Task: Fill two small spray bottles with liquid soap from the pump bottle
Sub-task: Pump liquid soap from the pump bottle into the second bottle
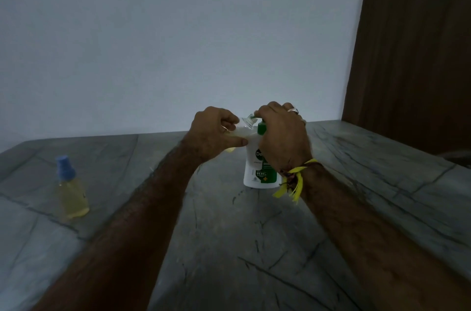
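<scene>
Left hand (214, 132) grips a small clear spray bottle (243, 128), tilted neck-first toward the white-and-green pump bottle (260, 168); right hand (283, 132) presses its pump on the grey stone table (229, 247).

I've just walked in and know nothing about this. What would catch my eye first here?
Two bare hands meet at the middle of the grey stone counter: the left hand grips a small clear bottle tilted against the nozzle of a white and green pump bottle, while the right hand rests on the pump top. Off to the left stands a second small bottle with a blue cap, holding yellowish liquid.
</scene>
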